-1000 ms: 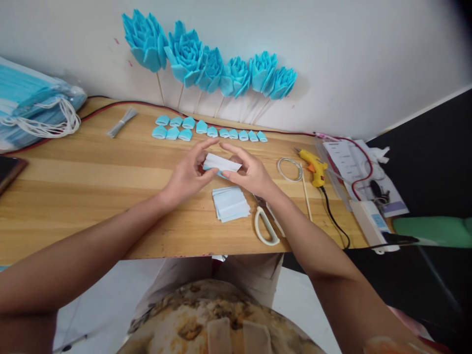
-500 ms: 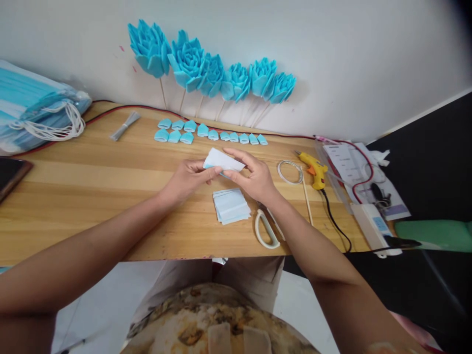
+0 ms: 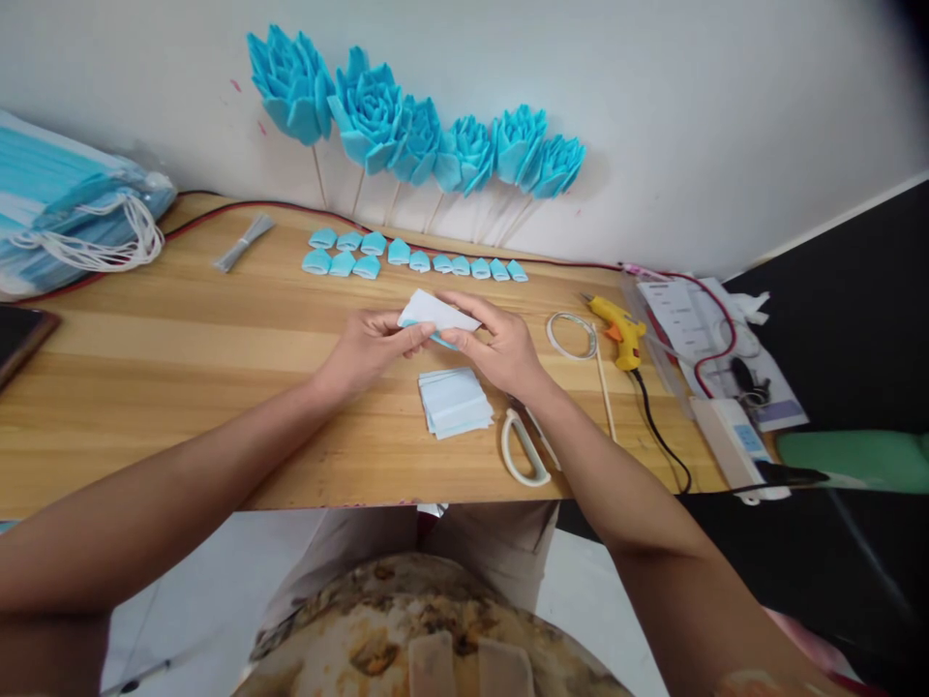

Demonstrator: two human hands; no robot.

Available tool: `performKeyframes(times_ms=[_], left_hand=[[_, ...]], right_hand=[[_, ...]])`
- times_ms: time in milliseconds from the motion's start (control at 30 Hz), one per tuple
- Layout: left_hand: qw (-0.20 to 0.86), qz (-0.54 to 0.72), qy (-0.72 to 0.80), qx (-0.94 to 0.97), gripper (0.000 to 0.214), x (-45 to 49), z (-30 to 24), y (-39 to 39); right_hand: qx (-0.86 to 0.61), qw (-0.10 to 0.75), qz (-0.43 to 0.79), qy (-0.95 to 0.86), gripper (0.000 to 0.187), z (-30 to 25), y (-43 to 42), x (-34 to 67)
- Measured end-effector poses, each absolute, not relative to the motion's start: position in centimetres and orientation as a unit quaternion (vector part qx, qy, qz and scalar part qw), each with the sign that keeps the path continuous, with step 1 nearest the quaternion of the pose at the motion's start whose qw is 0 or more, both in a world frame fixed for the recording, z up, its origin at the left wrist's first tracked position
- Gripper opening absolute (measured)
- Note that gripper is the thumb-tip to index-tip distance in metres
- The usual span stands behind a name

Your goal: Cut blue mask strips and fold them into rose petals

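Above the middle of the wooden table, both of my hands hold one small white-and-blue cut piece of mask fabric. My left hand pinches its left end with curled fingers. My right hand grips its right end, thumb on top. Just below the hands lies a stack of similar pale blue cut pieces. Behind the hands, several folded blue petals lie in rows.
Several blue fabric roses on sticks lean on the wall. A pile of face masks sits far left, scissors and a yellow glue gun to the right, with a wire coil, a skewer and a power strip.
My left fingers went from stretched out to curled and pinched on the piece. The piece tilted up slightly; the view shifted a little.
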State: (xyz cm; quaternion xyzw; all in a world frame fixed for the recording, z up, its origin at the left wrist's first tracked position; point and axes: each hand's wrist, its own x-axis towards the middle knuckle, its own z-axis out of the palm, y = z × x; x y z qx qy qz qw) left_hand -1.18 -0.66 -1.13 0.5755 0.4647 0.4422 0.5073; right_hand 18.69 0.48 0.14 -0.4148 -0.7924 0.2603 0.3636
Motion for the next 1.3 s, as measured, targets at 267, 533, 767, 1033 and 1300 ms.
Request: performKeyframes(times_ms=[267, 533, 767, 1033, 1300], left_hand=[[0.518, 0.447, 0.464, 0.562, 0.031, -1.0, -0.9, -0.9], [0.543, 0.452, 0.455, 0.542, 0.034, -0.6, -1.1, -1.3], [0.62, 0.472, 0.428, 0.459, 0.026, -1.2, -1.2, -0.5], [0.682, 0.461, 0.378, 0.425, 0.019, -1.5, -1.0, -0.4], [0.608, 0.427, 0.447, 0.498, 0.028, -1.3, -1.2, -0.5]], right_hand=[[-0.408, 0.365, 0.254, -0.797, 0.039, 0.2, 0.4, 18.6], [-0.432, 0.376, 0.234, -0.786, 0.044, 0.3, 0.1, 18.5], [-0.388, 0.397, 0.189, -0.81, 0.043, 1.2, 0.4, 19.4], [-0.294, 0.303, 0.084, -0.903, 0.037, 1.0, 1.5, 19.6], [-0.306, 0.328, 0.11, -0.887, 0.009, 0.4, 1.7, 19.3]])
